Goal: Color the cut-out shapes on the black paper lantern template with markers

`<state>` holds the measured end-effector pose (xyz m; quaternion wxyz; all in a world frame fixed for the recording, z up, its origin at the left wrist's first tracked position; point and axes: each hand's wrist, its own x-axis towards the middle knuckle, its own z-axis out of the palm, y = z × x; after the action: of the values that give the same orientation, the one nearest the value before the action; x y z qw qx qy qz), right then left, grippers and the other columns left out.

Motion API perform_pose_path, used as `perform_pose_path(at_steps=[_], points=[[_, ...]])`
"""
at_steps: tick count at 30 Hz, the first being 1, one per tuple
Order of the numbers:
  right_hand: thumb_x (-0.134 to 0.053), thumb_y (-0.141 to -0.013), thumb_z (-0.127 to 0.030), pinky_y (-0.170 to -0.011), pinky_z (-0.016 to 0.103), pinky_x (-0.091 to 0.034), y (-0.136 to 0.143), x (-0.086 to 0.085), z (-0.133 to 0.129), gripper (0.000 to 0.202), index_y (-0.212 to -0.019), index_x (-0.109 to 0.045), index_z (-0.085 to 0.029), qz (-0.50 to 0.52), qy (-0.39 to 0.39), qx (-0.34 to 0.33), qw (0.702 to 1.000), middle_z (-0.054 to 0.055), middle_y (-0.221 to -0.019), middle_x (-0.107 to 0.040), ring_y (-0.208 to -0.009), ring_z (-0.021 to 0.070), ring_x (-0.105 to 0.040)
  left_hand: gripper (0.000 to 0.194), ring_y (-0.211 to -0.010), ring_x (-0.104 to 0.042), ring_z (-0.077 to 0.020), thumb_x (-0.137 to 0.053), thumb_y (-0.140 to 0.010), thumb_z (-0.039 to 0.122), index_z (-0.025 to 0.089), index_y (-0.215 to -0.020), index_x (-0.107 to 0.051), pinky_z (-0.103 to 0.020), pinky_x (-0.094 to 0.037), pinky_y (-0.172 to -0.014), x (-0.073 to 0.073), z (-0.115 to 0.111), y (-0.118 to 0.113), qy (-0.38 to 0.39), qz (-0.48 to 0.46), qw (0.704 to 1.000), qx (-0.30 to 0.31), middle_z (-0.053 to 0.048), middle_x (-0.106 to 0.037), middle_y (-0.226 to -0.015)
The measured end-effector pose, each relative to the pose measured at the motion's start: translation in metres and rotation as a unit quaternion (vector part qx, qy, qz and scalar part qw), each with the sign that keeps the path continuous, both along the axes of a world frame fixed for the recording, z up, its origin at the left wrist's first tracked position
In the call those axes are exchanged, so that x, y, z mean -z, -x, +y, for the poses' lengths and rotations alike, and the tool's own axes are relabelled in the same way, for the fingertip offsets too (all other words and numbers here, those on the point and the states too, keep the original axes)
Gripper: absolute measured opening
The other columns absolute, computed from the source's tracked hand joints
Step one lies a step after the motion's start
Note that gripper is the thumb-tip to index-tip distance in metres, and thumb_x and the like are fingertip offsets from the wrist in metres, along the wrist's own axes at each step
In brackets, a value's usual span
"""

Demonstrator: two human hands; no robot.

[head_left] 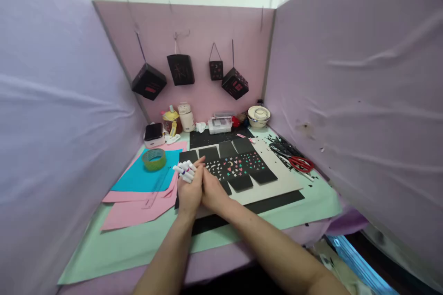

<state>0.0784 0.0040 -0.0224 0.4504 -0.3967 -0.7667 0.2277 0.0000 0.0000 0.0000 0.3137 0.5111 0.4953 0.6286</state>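
Observation:
A bundle of several white markers point(185, 170) sticks out of my left hand point(190, 193), which is closed around them. My right hand point(212, 189) presses against the left one with its fingers curled; what lies inside it is hidden. Behind and right of both hands lies a black card cutout point(258, 176) with flaps along its sides. Small stars, hearts, triangles and a moon are cut through its middle, many showing pink, green or white. It rests on a pale grey board point(277, 189) over a black sheet point(287, 199).
At left, a roll of tape point(154, 160) and a clear ruler point(156, 189) lie on blue point(133, 179) and pink sheets point(128, 215). Red-handled scissors point(300, 163) and black scraps point(285, 145) are at right. Black paper boxes point(181, 69) hang behind; a bottle point(187, 119) and bowls point(259, 122) stand below.

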Motion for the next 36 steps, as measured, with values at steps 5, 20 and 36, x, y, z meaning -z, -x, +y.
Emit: perform_pose_path(at_steps=[5,20,36], points=[[-0.048,-0.073,-0.014,-0.081,0.033,-0.044,-0.002,0.008,-0.004,0.046,-0.117,-0.037,-0.017,0.036,-0.024,-0.033,0.999,0.01,-0.108,-0.054,-0.098,0.0207,-0.053,0.029,-0.099,-0.057,-0.0195,-0.055,-0.077,0.03,0.019,-0.101,-0.066,-0.03,-0.04,-0.089,-0.004,-0.005,0.0,-0.015,0.033,0.999,-0.007,-0.006,-0.064,-0.105],[-0.052,-0.067,-0.017,-0.093,0.041,-0.033,-0.004,0.031,-0.001,0.064,-0.128,-0.03,-0.017,-0.042,-0.017,0.072,0.996,0.013,-0.118,-0.046,-0.111,0.024,-0.04,0.016,-0.06,-0.051,-0.0117,-0.061,-0.067,0.028,0.018,-0.075,-0.053,-0.023,-0.041,-0.059,0.029,0.021,0.004,-0.028,0.094,0.986,-0.133,0.002,-0.055,-0.066],[-0.055,-0.066,-0.02,-0.09,0.04,-0.036,-0.007,0.026,0.0,0.062,-0.125,-0.035,-0.017,0.002,-0.054,0.048,0.997,0.011,-0.113,-0.047,-0.104,0.0236,-0.043,0.021,-0.049,-0.049,-0.0083,-0.066,-0.066,0.028,0.014,-0.075,-0.053,-0.021,-0.04,-0.051,0.032,0.027,0.012,0.074,-0.276,0.956,0.073,0.004,-0.05,-0.055]])
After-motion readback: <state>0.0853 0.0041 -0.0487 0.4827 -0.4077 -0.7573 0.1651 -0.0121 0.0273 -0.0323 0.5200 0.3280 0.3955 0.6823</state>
